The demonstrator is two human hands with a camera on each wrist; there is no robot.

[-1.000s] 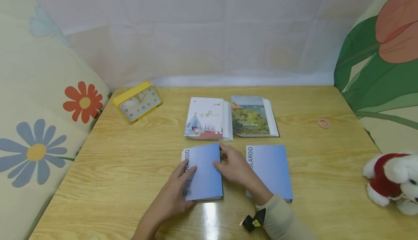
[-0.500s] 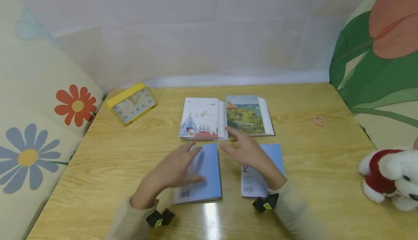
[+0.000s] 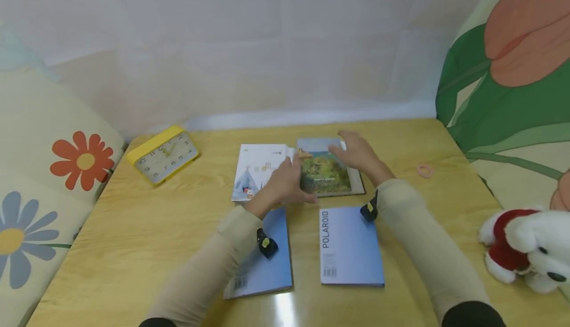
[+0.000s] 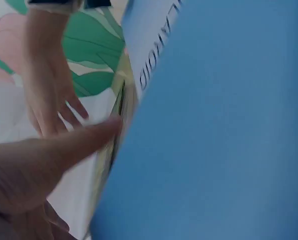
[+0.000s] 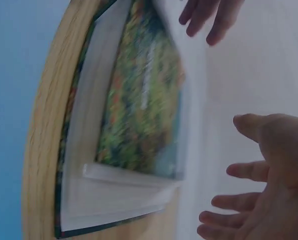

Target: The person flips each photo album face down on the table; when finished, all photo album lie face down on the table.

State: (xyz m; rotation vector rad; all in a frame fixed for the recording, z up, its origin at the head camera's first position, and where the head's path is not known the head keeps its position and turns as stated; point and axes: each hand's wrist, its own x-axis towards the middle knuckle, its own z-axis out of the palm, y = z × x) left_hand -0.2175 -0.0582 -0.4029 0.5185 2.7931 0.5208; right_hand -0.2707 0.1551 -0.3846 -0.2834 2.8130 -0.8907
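A photo album with a landscape painting on its cover [image 3: 327, 176] lies at the back of the table, pale pages showing past its cover. My left hand [image 3: 285, 183] is at its left side, thumb stretched along the near edge, partly over the white tent-picture album [image 3: 251, 168]. Over the far right corner of the landscape album, my right hand [image 3: 358, 156] has its fingers spread, as the right wrist view shows too [image 5: 269, 185]. Two blue POLAROID albums lie in front, the left one [image 3: 276, 272] partly under my left sleeve, the right one [image 3: 352, 253] near my right wrist.
A yellow alarm clock [image 3: 165, 154] stands at the back left. On the right are a pink ring-shaped band [image 3: 425, 170] and a white plush dog in red [image 3: 521, 243]. A pale cloth [image 3: 249, 70] hangs behind the table.
Both hands have left the left blue album and moved forward to the landscape album, one to each side of it. The head view has shifted slightly.
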